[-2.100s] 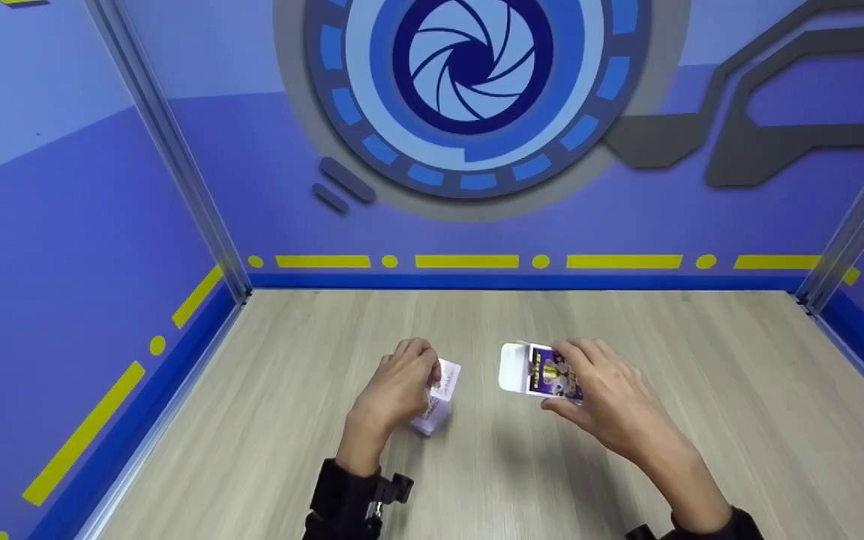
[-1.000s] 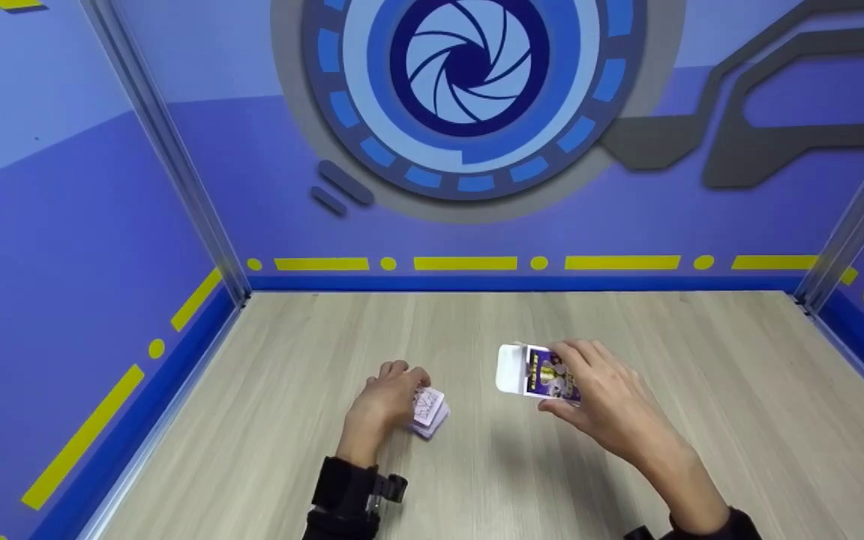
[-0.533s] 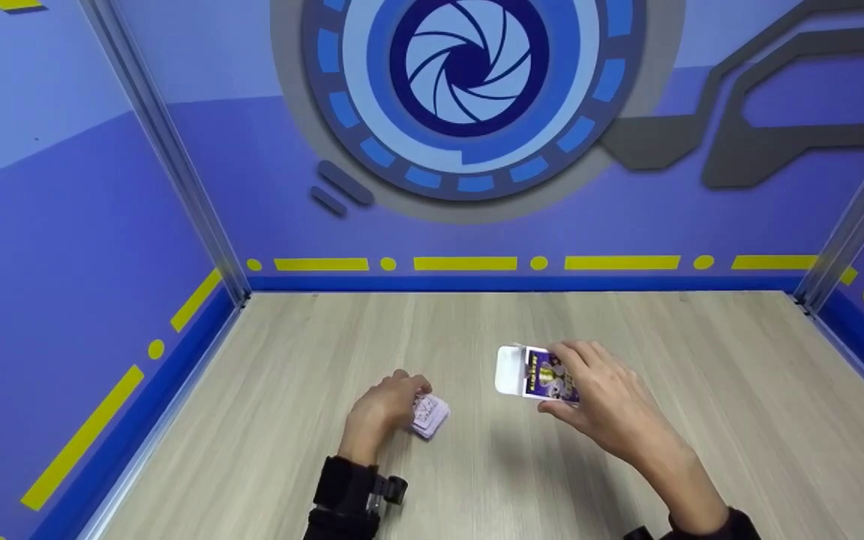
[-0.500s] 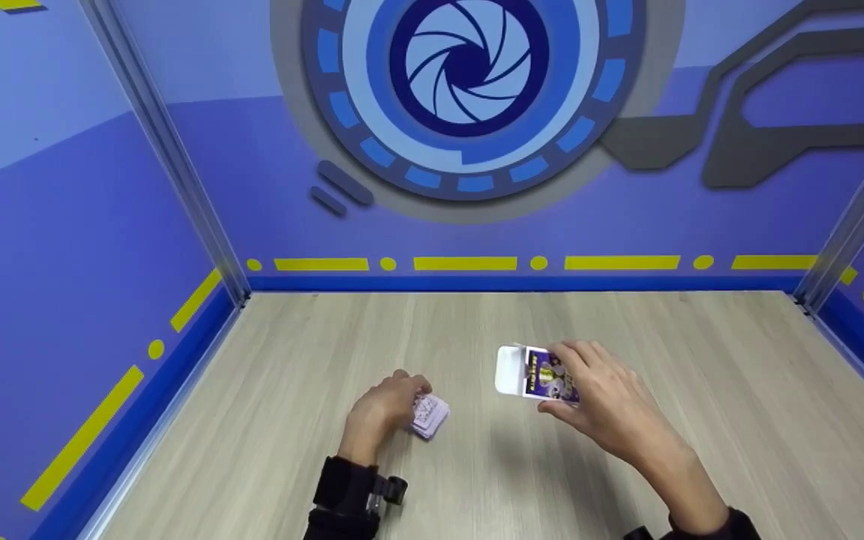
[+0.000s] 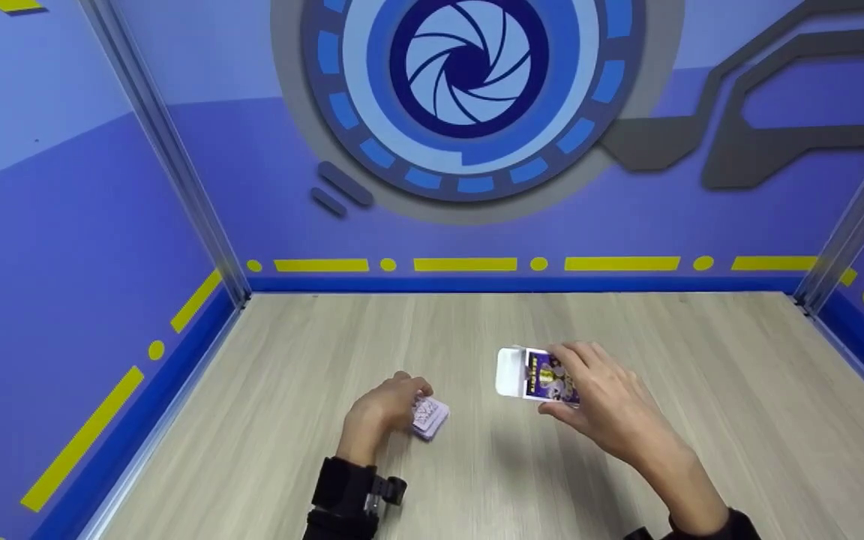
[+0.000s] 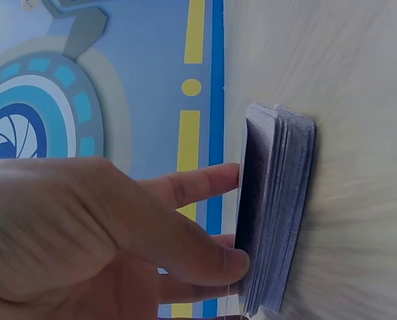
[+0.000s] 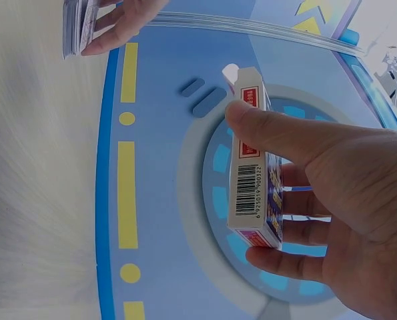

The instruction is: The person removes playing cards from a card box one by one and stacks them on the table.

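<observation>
A deck of playing cards (image 5: 430, 416), pale with a printed pattern on top, lies on the table left of centre. My left hand (image 5: 383, 412) pinches it at the edges, the thumb on the near side and fingers on the far side. In the left wrist view the deck (image 6: 290, 200) shows its stacked edges, slightly uneven. Further right, my right hand (image 5: 616, 401) grips a small purple and white card box (image 5: 550, 375) above the table. The box's white end flap (image 5: 510, 371) stands open toward the deck. A barcode marks the box's side (image 7: 247, 190) in the right wrist view.
The wood-grain table (image 5: 312, 330) is bounded by a blue printed back wall (image 5: 237, 172) and side walls with metal corner posts. Black straps with a mount (image 5: 346, 487) sit on the left wrist.
My left hand has lowered the cards it held above the stack onto it, and they now lie more evenly together. My right hand and the box have stayed almost still.
</observation>
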A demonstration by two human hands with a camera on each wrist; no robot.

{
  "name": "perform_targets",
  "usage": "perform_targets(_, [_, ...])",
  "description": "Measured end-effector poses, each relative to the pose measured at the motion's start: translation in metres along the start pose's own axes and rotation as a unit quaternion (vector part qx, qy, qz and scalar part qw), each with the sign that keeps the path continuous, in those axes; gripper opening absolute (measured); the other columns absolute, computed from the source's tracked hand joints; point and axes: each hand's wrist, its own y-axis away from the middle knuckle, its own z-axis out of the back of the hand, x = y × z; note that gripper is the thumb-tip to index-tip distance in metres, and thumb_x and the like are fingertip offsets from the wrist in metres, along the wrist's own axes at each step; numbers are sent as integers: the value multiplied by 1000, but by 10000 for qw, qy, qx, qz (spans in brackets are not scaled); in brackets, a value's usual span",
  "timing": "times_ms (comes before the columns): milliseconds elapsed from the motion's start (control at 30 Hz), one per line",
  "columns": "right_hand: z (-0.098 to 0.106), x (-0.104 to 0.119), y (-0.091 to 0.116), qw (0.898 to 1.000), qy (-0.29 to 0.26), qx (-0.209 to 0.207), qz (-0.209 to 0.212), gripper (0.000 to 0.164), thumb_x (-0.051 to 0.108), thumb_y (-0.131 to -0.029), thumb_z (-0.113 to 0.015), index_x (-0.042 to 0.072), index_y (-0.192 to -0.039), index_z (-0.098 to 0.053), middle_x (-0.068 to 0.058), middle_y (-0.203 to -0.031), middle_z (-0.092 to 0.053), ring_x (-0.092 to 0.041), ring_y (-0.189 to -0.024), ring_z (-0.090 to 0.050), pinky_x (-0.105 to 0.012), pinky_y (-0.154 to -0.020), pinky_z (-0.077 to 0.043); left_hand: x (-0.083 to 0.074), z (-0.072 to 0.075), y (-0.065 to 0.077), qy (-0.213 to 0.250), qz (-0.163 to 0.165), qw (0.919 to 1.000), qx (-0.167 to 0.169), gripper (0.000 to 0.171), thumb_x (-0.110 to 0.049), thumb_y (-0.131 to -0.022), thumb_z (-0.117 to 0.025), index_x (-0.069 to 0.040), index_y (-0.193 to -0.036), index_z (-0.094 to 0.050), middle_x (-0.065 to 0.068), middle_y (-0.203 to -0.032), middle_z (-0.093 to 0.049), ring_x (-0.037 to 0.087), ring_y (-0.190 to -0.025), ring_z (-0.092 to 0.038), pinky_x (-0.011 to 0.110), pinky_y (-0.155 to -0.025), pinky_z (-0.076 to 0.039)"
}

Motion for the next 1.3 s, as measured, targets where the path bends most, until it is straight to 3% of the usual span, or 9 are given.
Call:
perform_targets(233, [-1,0,0,10000,-43,43,-59,72,33,-74,-94,7,-133,-62,-11,-127,-63,-28,-111,-62,-48,-71,-56,3,3,1,62,-132,9999,4,57,18,-84,-62,-9,-134,-64,14,-132,-57,22,-102,-53,39,-89,-48])
perform_targets(433, [-1,0,0,10000,-26,35,-19,72,34,-74,-94,8,-133,-62,-10,-127,-63,-27,-111,-61,-47,-71,-56,-4,6,1,327,234,9959,-813,57,16,-87,-58,-7,-139,-61,18,-141,-55,32,-123,-56,48,-102,-48])
perform_targets(567, [-2,0,-1,10000,-16,35,-20,71,34,-74,-95,8,-132,-62,-10,-127,-63,-27,-112,-61,-49,-71,-56,-18,13,4,527,-50,9836,-1727,42,3,-94,-62,-6,-135,-64,16,-138,-59,36,-128,-56,51,-105,-47])
perform_targets(733, [-2,0,0,9999,23,108,-22,71,33,-74,-95,7,-132,-62,-11,-127,-63,-29,-113,-61,-51,-78,-56,-52,19,16,1414,-868,9546,-2475,18,-13,-100,-67,-8,-117,-71,6,-111,-70,23,-105,-66,39,-89,-54])
perform_targets(867, [-2,1,0,9999,47,156,-24,71,31,-74,-95,5,-131,-62,-12,-126,-63,-31,-112,-62,-52,-83,-56,-86,16,23,2783,-1551,9205,-2264,8,-11,-100,-67,-6,-106,-69,1,-96,-69,14,-87,-66,30,-79,-56])
perform_targets(967, [-3,1,0,9999,35,166,-14,71,30,-74,-95,5,-131,-62,-12,-125,-63,-30,-112,-62,-52,-83,-56,-106,8,26,3396,-1829,8990,-2074,7,-5,-98,-67,-4,-105,-66,1,-93,-67,11,-83,-64,27,-76,-56])
perform_targets(1033, [-4,2,0,9999,41,160,9,71,30,-74,-95,6,-131,-62,-12,-125,-63,-30,-112,-62,-51,-83,-56,-112,2,25,3440,-1849,8964,-2096,10,-1,-96,-68,-4,-104,-64,0,-93,-66,9,-84,-63,25,-76,-55])
perform_targets(1200, [-4,3,1,9999,14,58,126,71,30,-73,-96,6,-131,-62,-11,-124,-64,-29,-111,-62,-50,-82,-56,-112,-10,19,3356,-1665,9027,-2114,15,-1,-95,-68,-7,-106,-59,-1,-96,-64,8,-87,-60,24,-77,-53])
perform_targets(1300, [-3,5,0,9998,-16,9,223,71,29,-72,-96,5,-131,-63,-10,-123,-64,-27,-109,-62,-48,-81,-56,-109,-13,14,3597,-1652,8979,-1928,17,-3,-96,-69,-6,-108,-57,1,-98,-63,10,-89,-60,24,-78,-52])
